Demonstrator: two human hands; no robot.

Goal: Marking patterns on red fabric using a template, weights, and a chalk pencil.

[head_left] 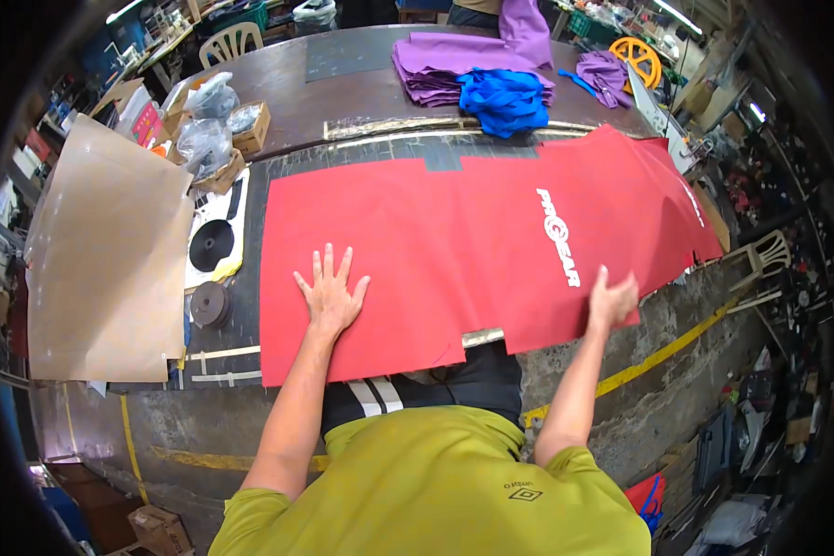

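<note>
A large red fabric piece [371, 250] with white lettering lies across the dark table [361, 153], with notches cut in its edges and a raised fold line near the middle. My left hand [332, 295] rests flat on its left part, fingers spread. At the near edge of the right part is my right hand [613, 301], thumb raised apart from the fingers, which are slightly blurred. Whether it touches the cloth there is hard to see. The fabric's right end rises in ripples and reaches the table's right side.
Left of the fabric lie a large brown paper sheet [111, 250], a black tape roll [211, 246], a dark roll [210, 304] and boxes with plastic bags [204, 144]. Purple fabric [426, 69] and a blue cloth bundle [503, 102] sit at the back. A plastic chair [760, 259] stands right.
</note>
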